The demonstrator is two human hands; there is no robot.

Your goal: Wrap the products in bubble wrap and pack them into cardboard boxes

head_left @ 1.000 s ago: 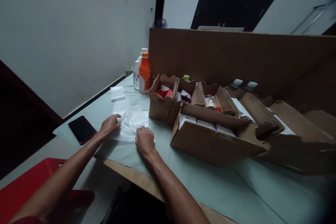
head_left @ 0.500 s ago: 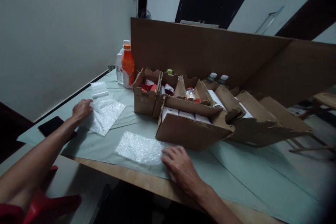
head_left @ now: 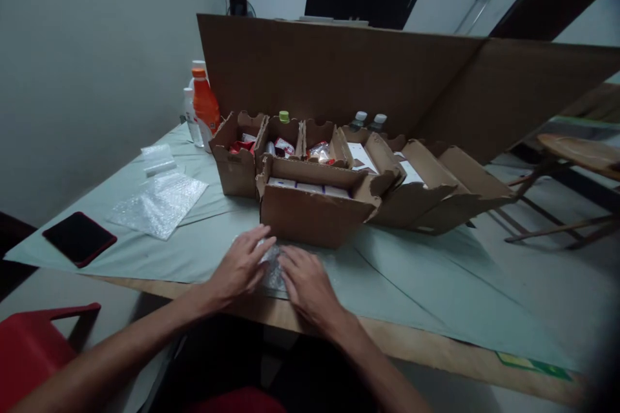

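Observation:
Both hands are together at the table's front edge, over a piece of bubble wrap [head_left: 274, 274] that they largely cover. My left hand [head_left: 243, 263] lies on its left part, fingers stretched and slightly apart. On its right part rests my right hand [head_left: 310, 281], also with fingers extended. Just behind the hands stands a cardboard box [head_left: 310, 216] holding white packs [head_left: 309, 188]. More bubble wrap sheets [head_left: 162, 203] lie flat to the left, with a small clear roll [head_left: 159, 160] behind them.
Several open cardboard bins [head_left: 237, 168] stand in a row before a tall cardboard panel [head_left: 334, 71]. An orange bottle [head_left: 206, 103] and clear bottles are at the back left. A black tablet-like slab [head_left: 80, 239] lies left. A red stool [head_left: 33, 348] and wooden stool [head_left: 581, 148] flank the table.
My left hand has left the bubble wrap sheets on the left and come over to the front piece beside my right hand. The camera view has shifted to the right.

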